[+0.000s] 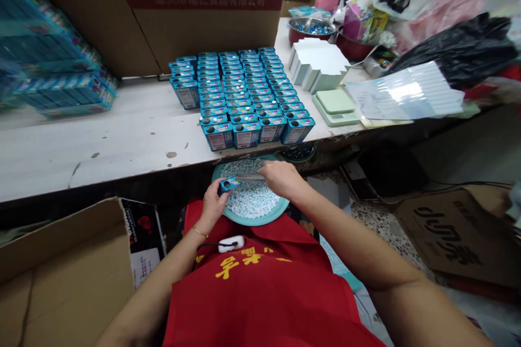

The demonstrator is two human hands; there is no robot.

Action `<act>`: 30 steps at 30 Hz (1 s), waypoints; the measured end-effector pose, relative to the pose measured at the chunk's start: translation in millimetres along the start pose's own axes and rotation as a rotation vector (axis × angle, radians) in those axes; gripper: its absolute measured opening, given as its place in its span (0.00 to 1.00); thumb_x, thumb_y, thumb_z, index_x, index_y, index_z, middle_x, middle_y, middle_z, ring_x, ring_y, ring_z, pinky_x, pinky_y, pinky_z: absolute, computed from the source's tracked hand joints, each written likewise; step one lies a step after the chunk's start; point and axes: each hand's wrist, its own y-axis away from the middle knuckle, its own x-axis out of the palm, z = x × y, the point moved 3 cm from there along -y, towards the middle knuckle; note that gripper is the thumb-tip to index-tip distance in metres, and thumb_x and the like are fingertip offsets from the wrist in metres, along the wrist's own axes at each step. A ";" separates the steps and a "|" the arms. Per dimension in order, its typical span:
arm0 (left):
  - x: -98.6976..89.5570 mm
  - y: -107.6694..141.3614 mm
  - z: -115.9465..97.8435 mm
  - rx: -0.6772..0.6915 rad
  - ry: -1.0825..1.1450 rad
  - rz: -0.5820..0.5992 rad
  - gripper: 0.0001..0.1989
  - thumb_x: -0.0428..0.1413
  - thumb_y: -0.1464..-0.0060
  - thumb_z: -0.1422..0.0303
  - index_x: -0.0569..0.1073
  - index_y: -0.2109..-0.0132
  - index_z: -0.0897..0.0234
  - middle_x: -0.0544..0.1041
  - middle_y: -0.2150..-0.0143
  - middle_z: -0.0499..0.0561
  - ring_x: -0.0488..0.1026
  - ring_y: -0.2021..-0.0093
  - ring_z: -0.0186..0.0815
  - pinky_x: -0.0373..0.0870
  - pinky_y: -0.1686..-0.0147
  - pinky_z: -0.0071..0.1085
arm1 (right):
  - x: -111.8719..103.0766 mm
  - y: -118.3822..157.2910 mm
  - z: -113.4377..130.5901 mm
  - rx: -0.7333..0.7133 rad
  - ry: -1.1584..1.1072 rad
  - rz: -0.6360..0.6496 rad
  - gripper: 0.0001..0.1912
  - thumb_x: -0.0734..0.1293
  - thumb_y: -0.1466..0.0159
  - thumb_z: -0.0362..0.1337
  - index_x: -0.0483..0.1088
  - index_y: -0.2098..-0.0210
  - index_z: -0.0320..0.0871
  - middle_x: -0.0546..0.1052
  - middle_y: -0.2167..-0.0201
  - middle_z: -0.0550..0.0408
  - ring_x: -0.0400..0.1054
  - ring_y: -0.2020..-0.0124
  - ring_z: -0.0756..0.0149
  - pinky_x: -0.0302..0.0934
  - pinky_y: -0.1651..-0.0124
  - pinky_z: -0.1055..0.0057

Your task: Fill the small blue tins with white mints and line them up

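"What is held by the left hand [212, 203]?"

"A small blue tin [228, 184] is gripped, the hand being closed around its side. The tin is held over the left part of a teal basin [260, 221], by which pale pellets [254, 200] are contained."

"And how is the right hand [282, 178] seen?"

"It is clamped on a grey metal tool [249, 178], which is pointed across the basin toward the tin. Whether the tin is touched by its tip cannot be told."

"Where is the basin placed?"

"It is kept below the edge of the white table [134, 119], just in front of a red apron [260, 293] marked with yellow lettering. On the apron a small white object [230, 244] is seen."

"What is set on the table?"

"Close-packed rows of blue tins [248, 97] are lined up near the front edge, and loose white pellets are scattered on some of the tops. To their right, white stacks [319, 59] are placed behind a pale green scale [337, 105], beside which a glossy sheet [407, 92] is laid."

"And behind the rows?"

"A large brown carton [175, 32] is stood there."
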 end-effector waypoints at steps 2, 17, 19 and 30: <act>-7.0 2.2 1.6 -0.001 0.036 -0.025 0.17 0.54 0.51 0.67 0.68 0.52 0.64 0.74 0.56 0.53 0.70 0.56 0.38 0.66 0.55 0.35 | 28.7 -5.0 -19.9 0.078 -0.059 0.029 0.18 0.55 0.38 0.29 0.71 0.55 0.46 0.74 0.55 0.46 0.67 0.53 0.59 0.59 0.55 0.68; -23.0 5.3 14.9 -0.099 0.162 -0.135 0.21 0.58 0.54 0.62 0.68 0.53 0.63 0.73 0.58 0.52 0.70 0.59 0.37 0.66 0.56 0.35 | 191.9 -48.3 5.0 0.113 -0.609 0.247 0.23 0.60 0.47 0.24 0.74 0.56 0.47 0.77 0.58 0.57 0.68 0.55 0.65 0.59 0.54 0.75; -23.4 4.3 13.9 -0.106 0.173 -0.133 0.21 0.58 0.54 0.62 0.68 0.53 0.63 0.73 0.58 0.52 0.70 0.59 0.37 0.66 0.56 0.35 | 189.0 -46.8 3.9 0.106 -0.699 0.261 0.23 0.61 0.49 0.24 0.74 0.56 0.45 0.79 0.63 0.58 0.70 0.62 0.67 0.62 0.59 0.76; -14.1 -0.7 13.4 -0.069 0.130 -0.123 0.19 0.56 0.54 0.64 0.68 0.53 0.63 0.73 0.58 0.52 0.71 0.59 0.37 0.66 0.56 0.35 | 95.7 -13.5 -34.8 0.017 -1.076 0.196 0.19 0.62 0.50 0.27 0.76 0.60 0.37 0.78 0.71 0.55 0.65 0.74 0.73 0.58 0.70 0.78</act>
